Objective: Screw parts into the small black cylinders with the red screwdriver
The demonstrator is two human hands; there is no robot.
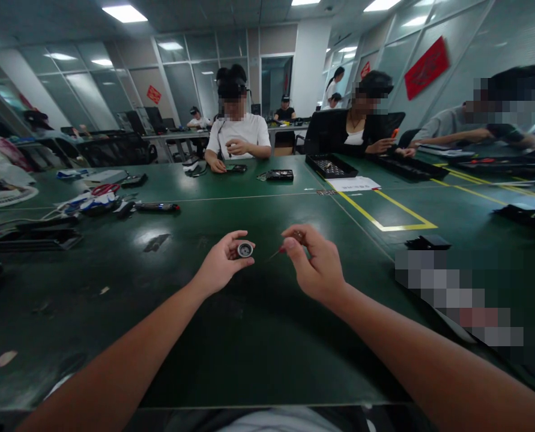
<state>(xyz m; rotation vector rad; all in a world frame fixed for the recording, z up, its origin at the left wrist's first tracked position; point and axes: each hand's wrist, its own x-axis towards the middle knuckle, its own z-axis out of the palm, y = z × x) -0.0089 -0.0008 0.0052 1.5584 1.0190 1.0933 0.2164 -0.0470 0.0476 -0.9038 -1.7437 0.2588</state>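
My left hand (224, 261) holds a small round metal part (245, 250) between thumb and fingers, its ringed, dark-centred face turned toward me. To the right, my right hand (316, 261) is closed on a small screwdriver (281, 249) with a reddish handle and a thin shaft. The shaft points down and left, toward the round part but apart from it. Both hands are raised above the green table (258, 342). Fingers cover most of the screwdriver's handle, and the exact kind of the round part cannot be made out.
Left on the table lie a dark pen-like tool (157, 207), red-handled scissors (105, 189), cables and a black tray (33, 239). Ahead are a black parts tray (330, 166) and a yellow tape outline (406, 227). A black piece (428, 242) lies at right. Several people sit beyond.
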